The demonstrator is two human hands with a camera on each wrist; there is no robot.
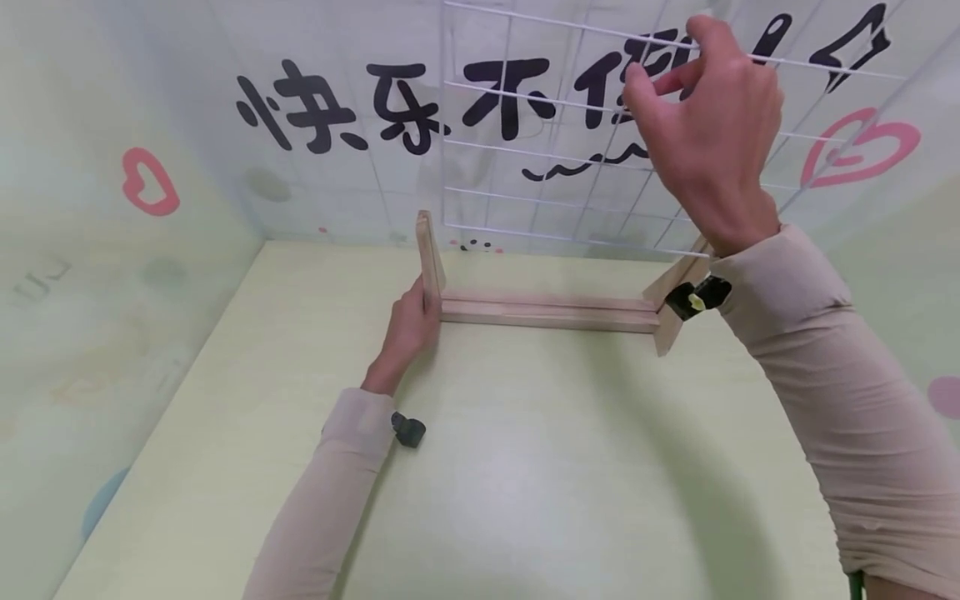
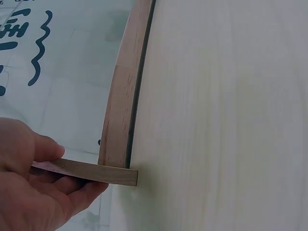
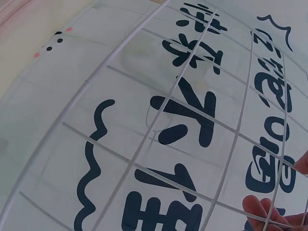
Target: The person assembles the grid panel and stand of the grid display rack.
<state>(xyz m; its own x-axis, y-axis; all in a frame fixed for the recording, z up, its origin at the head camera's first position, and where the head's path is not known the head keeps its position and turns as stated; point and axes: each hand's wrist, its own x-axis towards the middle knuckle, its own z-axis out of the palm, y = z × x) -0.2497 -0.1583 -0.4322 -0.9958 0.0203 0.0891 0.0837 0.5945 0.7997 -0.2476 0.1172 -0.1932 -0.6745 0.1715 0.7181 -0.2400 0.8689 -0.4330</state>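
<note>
A pale, lightly grained table [image 1: 525,475] stretches from near to far before you, with a whitish left wall [image 1: 67,333], right wall [image 1: 918,275] and far wall [image 1: 322,208] around it. Thick black lettering [image 1: 510,121] crosses the far wall; a pink heart [image 1: 171,198] marks the left, a larger one [image 1: 855,177] the right. At the table's far edge lies the wooden frame [image 1: 555,319], a long bar between two end boards. Your left hand [image 1: 408,325] grips its left board, thumb on one face and fingers on the other. Your right hand [image 1: 712,125], raised at the far right, holds the white wire grid [image 3: 168,98] with bent fingers and thumb; the grid stands up beyond the frame, in front of the lettering. Its top runs out of the head view, and your right hand covers part of one character. The right wrist camera [image 1: 697,297] and sleeve [image 1: 787,283] hide some of the frame's right board. In the right wrist view only fingertips show, cut off at the edge. Whether grid and frame touch, you cannot tell.
</note>
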